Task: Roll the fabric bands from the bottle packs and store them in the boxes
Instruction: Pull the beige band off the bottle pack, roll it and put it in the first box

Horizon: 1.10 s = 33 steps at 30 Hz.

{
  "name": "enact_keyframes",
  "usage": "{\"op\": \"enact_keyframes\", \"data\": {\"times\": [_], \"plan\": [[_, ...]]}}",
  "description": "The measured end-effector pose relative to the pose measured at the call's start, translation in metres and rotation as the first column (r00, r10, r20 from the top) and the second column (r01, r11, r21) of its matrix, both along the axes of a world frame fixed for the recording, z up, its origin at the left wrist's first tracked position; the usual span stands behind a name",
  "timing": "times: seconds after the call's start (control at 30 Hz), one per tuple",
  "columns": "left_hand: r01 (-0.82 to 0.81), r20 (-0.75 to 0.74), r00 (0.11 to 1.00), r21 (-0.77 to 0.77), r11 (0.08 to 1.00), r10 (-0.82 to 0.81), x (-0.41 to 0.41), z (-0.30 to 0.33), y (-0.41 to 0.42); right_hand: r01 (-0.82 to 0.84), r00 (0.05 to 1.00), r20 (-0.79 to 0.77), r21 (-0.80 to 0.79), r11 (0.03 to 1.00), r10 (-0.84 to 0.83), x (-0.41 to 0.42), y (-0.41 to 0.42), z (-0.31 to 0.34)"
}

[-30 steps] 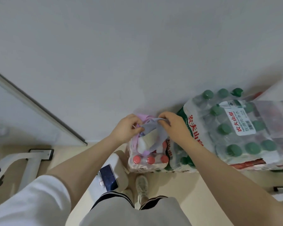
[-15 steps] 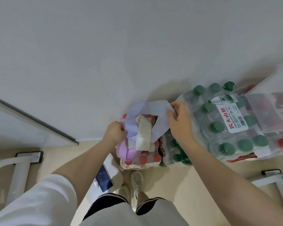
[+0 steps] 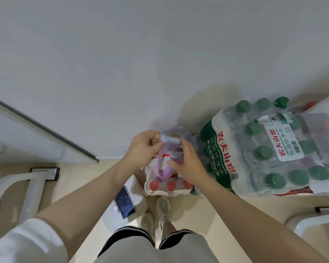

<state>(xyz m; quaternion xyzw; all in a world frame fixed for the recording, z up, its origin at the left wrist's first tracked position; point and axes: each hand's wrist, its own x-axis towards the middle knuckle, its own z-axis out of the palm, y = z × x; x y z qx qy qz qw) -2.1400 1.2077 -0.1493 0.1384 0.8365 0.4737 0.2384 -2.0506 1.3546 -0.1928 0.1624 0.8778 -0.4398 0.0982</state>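
Note:
A small shrink-wrapped pack of red-capped bottles [image 3: 168, 186] stands against the wall, with fabric bands heaped on top. My left hand [image 3: 143, 147] pinches the end of a pale lilac-grey band [image 3: 170, 139] above the pack. My right hand [image 3: 187, 164] is curled around the same band just to the right, over a pink band [image 3: 164, 170] that hangs down the pack's top. The bands' lower parts are hidden behind my hands. No storage box shows in this view.
A large pack of green-capped bottles [image 3: 262, 154] lies right of the small pack, with another wrapped pack [image 3: 323, 141] behind it. A phone [image 3: 124, 202] lies on a white stool [image 3: 139, 188] by my feet. White furniture legs [image 3: 32, 185] stand at left and at lower right.
The lilac-grey band was stretched wide between my hands half a second ago; now my hands have come close together and the band is bunched small above the pack.

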Motion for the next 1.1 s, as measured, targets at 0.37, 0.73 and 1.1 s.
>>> {"op": "enact_keyframes", "data": {"times": [0.37,0.73,1.1], "plan": [[0.04,-0.035,0.999,0.021,0.999,-0.039,0.011,0.0,0.008,0.334,0.905,-0.185,-0.251,0.909,-0.383,-0.004,-0.002,0.022],[0.019,0.068,0.998,-0.403,0.915,0.009,-0.006,-0.032,0.0,0.37,0.819,-0.313,-0.352,0.86,-0.481,-0.009,0.024,0.096],[0.372,0.171,0.928,-0.405,0.835,-0.331,0.009,-0.041,-0.005,0.269,0.924,-0.163,-0.365,0.891,-0.346,-0.012,0.012,0.1]]}}
